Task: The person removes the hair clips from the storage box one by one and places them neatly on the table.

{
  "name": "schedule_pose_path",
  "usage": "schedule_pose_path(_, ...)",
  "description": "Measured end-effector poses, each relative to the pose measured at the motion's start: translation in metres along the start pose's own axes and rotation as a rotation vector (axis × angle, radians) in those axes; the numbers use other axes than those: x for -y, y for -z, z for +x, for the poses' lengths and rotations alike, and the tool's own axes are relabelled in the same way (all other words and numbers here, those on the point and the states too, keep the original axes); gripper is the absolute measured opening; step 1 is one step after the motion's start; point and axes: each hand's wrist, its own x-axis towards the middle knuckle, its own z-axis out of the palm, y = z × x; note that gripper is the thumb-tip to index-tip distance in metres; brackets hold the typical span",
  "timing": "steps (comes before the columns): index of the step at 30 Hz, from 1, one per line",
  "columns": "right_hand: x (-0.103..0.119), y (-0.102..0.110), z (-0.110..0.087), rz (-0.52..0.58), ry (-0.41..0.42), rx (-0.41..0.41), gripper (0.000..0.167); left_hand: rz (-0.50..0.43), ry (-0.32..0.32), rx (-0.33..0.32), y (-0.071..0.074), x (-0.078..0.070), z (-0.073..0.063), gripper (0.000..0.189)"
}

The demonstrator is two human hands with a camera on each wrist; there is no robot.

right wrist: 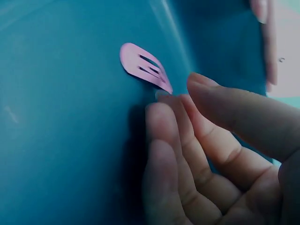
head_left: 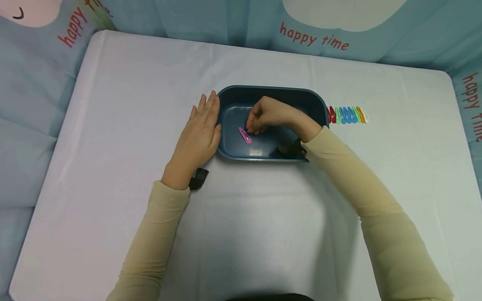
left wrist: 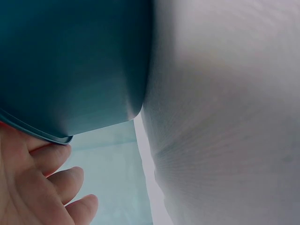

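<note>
A pink snap hair clip (head_left: 245, 135) lies on the floor of a dark blue plastic bin (head_left: 267, 158). My right hand (head_left: 272, 113) reaches into the bin with loosely bent fingers. In the right wrist view, the narrow tip of the pink clip (right wrist: 144, 68) is close to the fingertips; whether they touch, I cannot tell. A gap shows between thumb and fingers, with nothing in it. My left hand (head_left: 199, 133) rests along the bin's left side, fingers fairly straight; in the left wrist view its fingers (left wrist: 51, 159) are at the rim of the bin (left wrist: 79, 65).
A row of several snap hair clips (head_left: 347, 115), red, green, blue, orange and white, lies right of the bin. The bin's right wall hides part of its left end. A white cloth (head_left: 241, 234) covers the table, with a blue printed curtain (head_left: 233, 21) behind.
</note>
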Motion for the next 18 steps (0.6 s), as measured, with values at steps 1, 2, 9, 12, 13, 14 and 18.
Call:
schedule_pose_path(1, -0.001, -0.001, 0.002, -0.005, -0.003, 0.002, 0.009, 0.0, 0.001, 0.003, 0.0, 0.0, 0.0, 0.057)
schedule_pose_path(2, -0.002, -0.001, 0.003, -0.009, -0.007, 0.002, 0.008, 0.0, 0.002, 0.005, 0.0, 0.0, 0.0, 0.057)
schedule_pose_path(9, 0.007, -0.008, 0.008, -0.114, -0.051, 0.003, 0.009, -0.004, -0.003, -0.004, 0.0, 0.0, -0.002, 0.057)
schedule_pose_path(12, 0.011, -0.013, 0.008, -0.223, -0.056, -0.01, 0.013, -0.008, -0.007, -0.008, 0.0, 0.0, -0.002, 0.057)
schedule_pose_path(13, 0.013, -0.014, 0.008, -0.262, -0.05, -0.015, 0.014, -0.007, -0.008, -0.009, 0.0, 0.0, -0.002, 0.057)
schedule_pose_path(14, 0.014, -0.015, 0.008, -0.298, -0.043, -0.019, 0.014, -0.007, -0.009, -0.012, 0.0, 0.0, -0.003, 0.057)
schedule_pose_path(18, 0.016, -0.017, 0.008, -0.364, -0.034, -0.02, 0.014, -0.01, -0.011, -0.014, 0.0, 0.0, -0.003, 0.057)
